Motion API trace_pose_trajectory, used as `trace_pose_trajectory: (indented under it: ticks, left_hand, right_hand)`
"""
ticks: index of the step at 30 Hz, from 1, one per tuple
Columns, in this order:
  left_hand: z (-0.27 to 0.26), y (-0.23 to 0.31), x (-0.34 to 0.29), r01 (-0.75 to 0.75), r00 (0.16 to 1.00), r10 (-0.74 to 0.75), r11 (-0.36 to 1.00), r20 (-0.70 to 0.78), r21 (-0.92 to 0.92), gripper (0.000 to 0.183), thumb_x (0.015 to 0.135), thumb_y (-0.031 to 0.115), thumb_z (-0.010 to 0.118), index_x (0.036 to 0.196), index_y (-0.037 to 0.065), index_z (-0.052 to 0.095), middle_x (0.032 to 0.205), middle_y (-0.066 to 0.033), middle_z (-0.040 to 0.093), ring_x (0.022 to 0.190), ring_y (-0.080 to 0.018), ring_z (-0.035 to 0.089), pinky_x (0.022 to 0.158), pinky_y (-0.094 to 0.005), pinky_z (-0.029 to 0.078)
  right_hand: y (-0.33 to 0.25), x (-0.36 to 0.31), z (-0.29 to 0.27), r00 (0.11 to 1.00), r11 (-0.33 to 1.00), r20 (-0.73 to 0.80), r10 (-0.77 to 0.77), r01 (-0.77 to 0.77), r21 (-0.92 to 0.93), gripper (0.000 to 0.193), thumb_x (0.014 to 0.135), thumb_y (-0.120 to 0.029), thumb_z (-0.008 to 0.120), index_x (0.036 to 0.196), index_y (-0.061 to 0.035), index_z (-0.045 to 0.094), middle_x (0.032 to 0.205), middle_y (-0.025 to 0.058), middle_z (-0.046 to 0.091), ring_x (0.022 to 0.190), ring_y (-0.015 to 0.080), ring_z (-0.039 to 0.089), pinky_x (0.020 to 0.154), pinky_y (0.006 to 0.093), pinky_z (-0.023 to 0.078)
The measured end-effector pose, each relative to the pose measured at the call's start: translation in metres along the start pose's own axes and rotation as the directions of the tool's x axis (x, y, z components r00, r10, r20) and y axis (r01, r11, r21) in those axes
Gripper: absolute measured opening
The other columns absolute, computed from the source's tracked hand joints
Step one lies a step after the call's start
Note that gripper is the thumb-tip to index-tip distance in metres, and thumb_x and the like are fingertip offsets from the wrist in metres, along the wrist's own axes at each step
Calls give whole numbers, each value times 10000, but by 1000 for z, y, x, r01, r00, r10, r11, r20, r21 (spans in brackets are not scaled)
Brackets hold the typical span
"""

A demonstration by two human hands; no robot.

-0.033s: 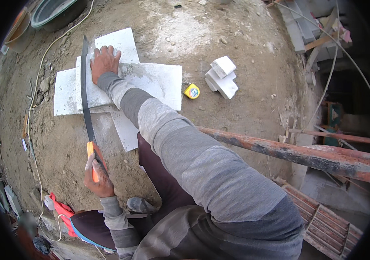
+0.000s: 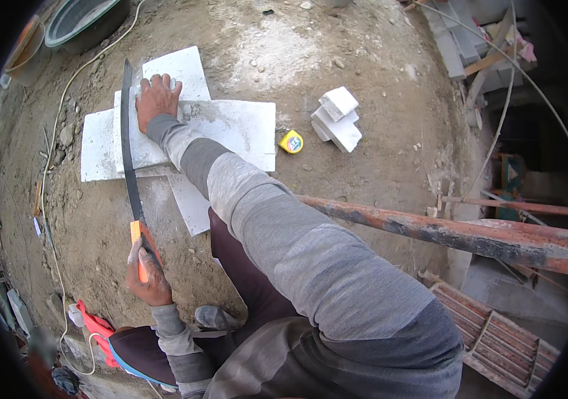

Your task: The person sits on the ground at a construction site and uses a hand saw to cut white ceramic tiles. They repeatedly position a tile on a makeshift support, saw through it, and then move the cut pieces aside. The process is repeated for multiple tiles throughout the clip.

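Head view: our left hand (image 2: 147, 276) grips the saw (image 2: 129, 159) by its orange handle. Our right hand (image 2: 156, 100) lies flat, fingers spread, on the white slab (image 2: 230, 130).

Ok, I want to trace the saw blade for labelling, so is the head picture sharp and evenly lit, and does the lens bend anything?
Head view: soft, even daylight with no hard shadows or glare; the long dark saw blade and flat white foam slab are sharp; the blade looks slightly curved, though I cannot tell whether that is the fisheye or its shape; the rusty orange pipe bows toward the rim; the corners are black.
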State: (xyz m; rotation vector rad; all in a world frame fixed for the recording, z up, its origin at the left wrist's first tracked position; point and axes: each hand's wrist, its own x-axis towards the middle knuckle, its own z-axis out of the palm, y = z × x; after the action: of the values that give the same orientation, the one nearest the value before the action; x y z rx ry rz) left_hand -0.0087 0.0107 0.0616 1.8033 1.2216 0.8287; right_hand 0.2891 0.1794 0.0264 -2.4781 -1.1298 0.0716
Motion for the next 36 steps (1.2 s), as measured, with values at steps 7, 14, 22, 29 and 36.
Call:
trace_pose_trajectory:
  ticks: [7,14,22,29,36]
  left_hand:
    - [9,-2,-12,-78,991,75,997,-112,-23,340,1036,162,560,1292,-52,629,1263,-184,680,1119,-269,664,985,-377,497]
    - [-27,27,-32,99,994,-96,994,-54,56,226,996,98,618,1150,-47,699,1059,-172,745,985,-240,716,901,-340,531]
    - [-1,22,-9,123,986,-120,992,-113,25,176,956,35,657,1099,-44,721,992,-183,762,920,-230,748,845,-329,561]
    - [-33,8,-87,91,984,-87,996,-159,22,184,961,75,665,1109,-14,727,984,-164,758,867,-202,730,780,-316,542]
    - [1,12,-6,45,995,-42,998,-90,33,216,1001,95,618,1139,-50,698,1032,-200,745,956,-234,732,850,-337,555]
  right_hand:
    - [0,-10,12,996,996,-23,-82,81,-42,558,958,-389,610,1449,-147,497,1528,134,418,1486,342,258,1201,604,163]
    - [3,-20,7,998,991,61,-3,11,-132,589,1009,-430,533,1549,-251,381,1628,77,274,1522,335,175,1158,568,295]
    - [-7,-22,9,995,991,46,-85,89,-104,562,997,-408,555,1516,-242,416,1558,88,352,1497,338,205,1139,588,294]
    - [-15,-21,11,998,983,52,-44,52,-174,613,1019,-424,506,1556,-173,350,1596,66,313,1517,297,186,1166,550,279]
    - [-2,-20,8,999,997,28,-26,28,-76,636,985,-398,579,1522,-116,388,1574,83,352,1508,308,215,1145,568,302]
